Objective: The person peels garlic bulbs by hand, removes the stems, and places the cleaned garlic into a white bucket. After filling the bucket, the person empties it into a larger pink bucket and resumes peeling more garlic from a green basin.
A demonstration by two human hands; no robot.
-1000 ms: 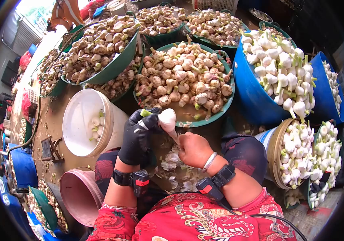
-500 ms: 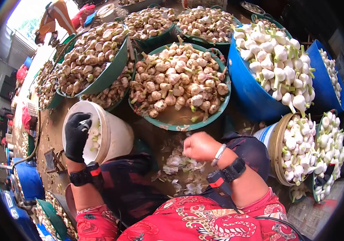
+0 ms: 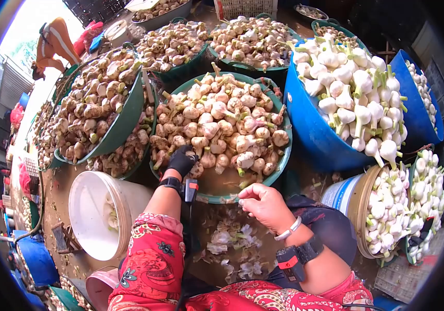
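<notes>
My left hand (image 3: 182,161), in a black glove, reaches into the green tub (image 3: 217,199) of unpeeled garlic. Its fingers close around a garlic bulb (image 3: 196,169) at the tub's near left side, partly hidden by the glove. My bare right hand (image 3: 266,206) hovers just in front of the tub's near rim. Its thumb and fingers are pinched together, and what lies between them is too small to make out. To the left, a white bucket (image 3: 83,217) lies tilted with a pale bulb (image 3: 110,215) inside.
Garlic skins (image 3: 232,238) litter the floor between my knees. At the right stand a blue tub (image 3: 310,119) heaped with white garlic and a tilted bucket (image 3: 364,207) of the same. Another green tub (image 3: 121,124) of unpeeled garlic leans at left. A person in orange (image 3: 56,44) bends far left.
My left hand has moved from the white bucket's mouth rightward and forward into the green tub. My right hand stays near the tub's front rim. The view has shifted slightly.
</notes>
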